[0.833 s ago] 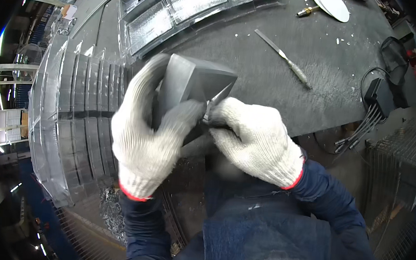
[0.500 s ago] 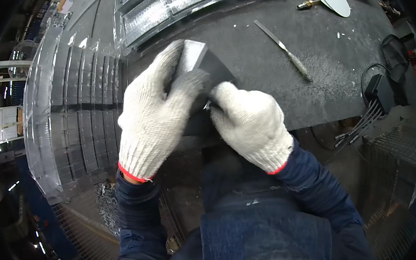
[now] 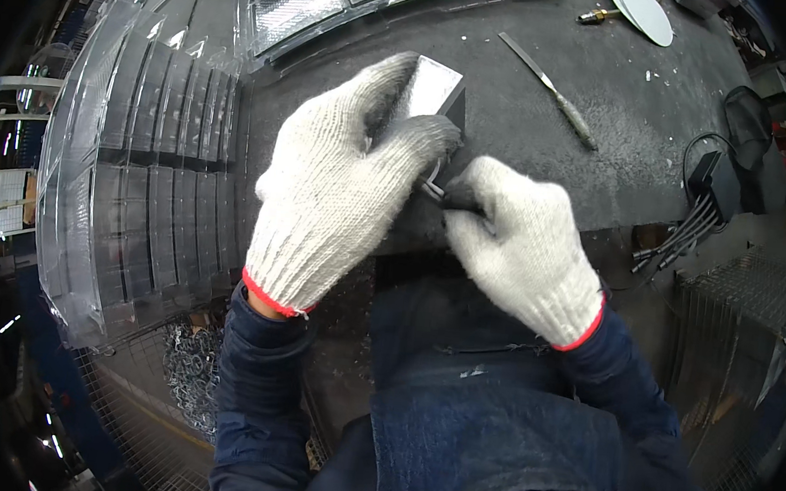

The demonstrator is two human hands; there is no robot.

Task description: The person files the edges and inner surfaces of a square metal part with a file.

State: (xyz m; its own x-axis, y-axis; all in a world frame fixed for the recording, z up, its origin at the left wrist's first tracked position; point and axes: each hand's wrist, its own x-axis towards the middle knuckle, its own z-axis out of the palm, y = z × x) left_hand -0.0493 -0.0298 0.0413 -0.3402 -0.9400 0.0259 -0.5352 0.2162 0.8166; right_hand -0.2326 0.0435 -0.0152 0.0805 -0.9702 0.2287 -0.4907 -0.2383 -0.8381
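My left hand, in a white knit glove with a red cuff edge and darkened fingertips, is wrapped round a silvery rectangular metal piece. The piece is tilted, with one bright face up and a darker side to the right. Close to its lower end, my right hand, gloved the same way, is closed in a pinch. Whatever those fingers hold is hidden. A thin shiny strip shows between the two hands; I cannot tell what it belongs to.
Clear plastic trays stand at the left, and another tray with metal pieces lies farther back. A flat file rests on the dark table, below pale discs and a brass fitting. Cables hang at the right. Metal bits lie lower left.
Both hands and the metal piece have shifted right in the picture. The gap between the hands shows more of the shiny strip. The view itself has also moved slightly.
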